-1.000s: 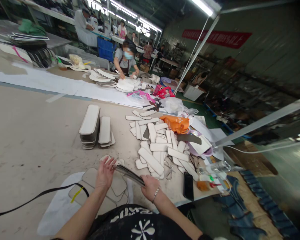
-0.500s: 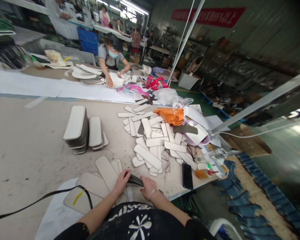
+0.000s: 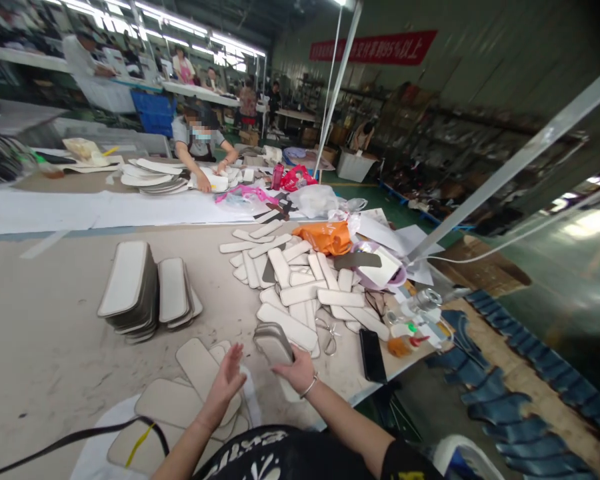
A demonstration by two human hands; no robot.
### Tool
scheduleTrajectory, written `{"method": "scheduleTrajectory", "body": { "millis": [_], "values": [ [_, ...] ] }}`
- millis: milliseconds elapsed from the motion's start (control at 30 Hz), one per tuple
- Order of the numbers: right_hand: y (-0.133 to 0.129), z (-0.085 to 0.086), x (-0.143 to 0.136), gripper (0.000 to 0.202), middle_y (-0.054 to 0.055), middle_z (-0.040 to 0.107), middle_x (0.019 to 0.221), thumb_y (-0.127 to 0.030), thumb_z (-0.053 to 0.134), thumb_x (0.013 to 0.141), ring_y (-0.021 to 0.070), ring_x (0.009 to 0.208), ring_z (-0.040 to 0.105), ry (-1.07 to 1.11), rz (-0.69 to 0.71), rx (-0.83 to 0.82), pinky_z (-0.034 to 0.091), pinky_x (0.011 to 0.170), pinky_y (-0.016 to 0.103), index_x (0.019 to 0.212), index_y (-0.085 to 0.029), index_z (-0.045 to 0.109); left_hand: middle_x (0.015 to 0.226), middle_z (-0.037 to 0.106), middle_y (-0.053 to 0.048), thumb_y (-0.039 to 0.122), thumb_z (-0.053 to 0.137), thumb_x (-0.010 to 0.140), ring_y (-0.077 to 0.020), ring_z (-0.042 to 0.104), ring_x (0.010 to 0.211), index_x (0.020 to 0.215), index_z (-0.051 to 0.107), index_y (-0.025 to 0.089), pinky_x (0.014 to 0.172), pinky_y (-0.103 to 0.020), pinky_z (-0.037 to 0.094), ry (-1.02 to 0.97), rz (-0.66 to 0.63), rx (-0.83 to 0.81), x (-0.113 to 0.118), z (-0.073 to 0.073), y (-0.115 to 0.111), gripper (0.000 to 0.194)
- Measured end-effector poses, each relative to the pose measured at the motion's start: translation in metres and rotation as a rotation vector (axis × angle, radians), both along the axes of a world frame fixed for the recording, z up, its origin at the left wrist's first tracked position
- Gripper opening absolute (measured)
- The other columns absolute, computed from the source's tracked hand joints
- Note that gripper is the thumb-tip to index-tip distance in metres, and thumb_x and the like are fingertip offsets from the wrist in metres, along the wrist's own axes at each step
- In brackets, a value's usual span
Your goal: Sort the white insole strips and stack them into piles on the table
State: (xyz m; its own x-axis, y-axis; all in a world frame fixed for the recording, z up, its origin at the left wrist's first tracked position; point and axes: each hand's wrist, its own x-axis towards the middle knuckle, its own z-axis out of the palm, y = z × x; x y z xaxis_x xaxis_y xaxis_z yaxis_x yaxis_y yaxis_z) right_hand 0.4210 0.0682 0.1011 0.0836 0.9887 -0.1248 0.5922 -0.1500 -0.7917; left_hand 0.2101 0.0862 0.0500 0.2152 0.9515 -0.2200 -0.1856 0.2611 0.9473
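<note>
- Between the open left hand (image 3: 227, 377) and the right hand (image 3: 296, 371): a bundle of thin, grey, round-ended flat strips (image 3: 273, 341), above the near part of the smooth beige table (image 3: 55, 367); contact with the tabletop impossible to tell.
- Bundle pinched along its right side by the right hand, thumb toward the near face, other fingers mostly hidden behind.
- Left hand empty, apart from the bundle and just to its left, fingers raised and loosely spread.
- Long axis slanting from far left to near right; right hand nearer, already in contact.
- Just beyond: a criss-crossed heap of narrow, cream-white, round-ended strips (image 3: 303, 291), matte faces, darker rims.
- Beside the left forearm: overlapping broad, pale-grey, round-cornered panels (image 3: 165, 403), lying flat.
- Farther left: a tall stack of white-topped oblong panels (image 3: 125, 277), grey-layered at the sides, next to a lower white-topped stack (image 3: 173, 288).
- Right of the right hand: a flat, glossy black phone (image 3: 373, 357).
</note>
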Motion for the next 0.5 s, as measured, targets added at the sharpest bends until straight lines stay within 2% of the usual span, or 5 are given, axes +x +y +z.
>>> {"method": "scheduleTrajectory", "body": {
  "millis": [67,133,233,367,500],
  "values": [
    [0.008,0.015,-0.006,0.044,0.002,0.070,0.090,-0.039,0.073,0.064,0.0193,0.080,0.064,0.226,-0.057,0.109,0.052,0.073,0.029,0.101,-0.019,0.063,0.146,0.035,-0.015,0.035,0.078,0.060,-0.0286,0.031,0.135,0.137,0.036,0.022,0.111,-0.044,0.022,-0.045,-0.087,0.069,0.009,0.025,0.003,0.089],
    [0.011,0.027,-0.011,0.045,0.002,0.070,0.093,-0.041,0.072,0.066,0.0198,0.083,0.064,0.350,-0.016,0.160,0.053,0.074,0.031,0.104,-0.019,0.062,0.142,0.041,-0.015,0.027,0.082,0.052,-0.0302,0.033,0.133,0.133,0.043,0.021,0.111,-0.044,0.022,-0.079,-0.108,0.102,0.023,0.052,0.005,0.090],
    [0.008,0.025,-0.011,0.035,0.002,0.069,0.094,-0.037,0.070,0.068,0.0186,0.085,0.064,0.368,0.096,0.204,0.051,0.080,0.031,0.098,-0.021,0.062,0.135,0.049,-0.015,0.020,0.083,0.048,-0.0314,0.042,0.127,0.121,0.055,0.019,0.108,-0.044,0.029,-0.021,-0.116,0.110,0.043,0.077,0.003,0.078],
    [-0.007,-0.005,-0.002,0.019,0.002,0.069,0.088,-0.029,0.067,0.065,0.0171,0.084,0.063,0.288,0.166,0.207,0.049,0.081,0.029,0.081,-0.020,0.061,0.114,0.064,-0.012,0.019,0.079,0.050,-0.0310,0.057,0.108,0.101,0.067,0.021,0.102,-0.047,0.038,0.155,-0.095,0.053,0.060,0.068,-0.008,0.052],
    [-0.013,-0.021,0.000,0.014,0.002,0.068,0.092,-0.026,0.060,0.071,0.0163,0.087,0.063,0.283,0.182,0.126,0.048,0.080,0.027,0.084,-0.020,0.060,0.103,0.069,-0.010,0.018,0.078,0.049,-0.0326,0.057,0.109,0.083,0.072,0.022,0.103,-0.042,0.039,0.116,-0.031,-0.102,0.065,0.049,-0.014,0.034]
  ]
}}
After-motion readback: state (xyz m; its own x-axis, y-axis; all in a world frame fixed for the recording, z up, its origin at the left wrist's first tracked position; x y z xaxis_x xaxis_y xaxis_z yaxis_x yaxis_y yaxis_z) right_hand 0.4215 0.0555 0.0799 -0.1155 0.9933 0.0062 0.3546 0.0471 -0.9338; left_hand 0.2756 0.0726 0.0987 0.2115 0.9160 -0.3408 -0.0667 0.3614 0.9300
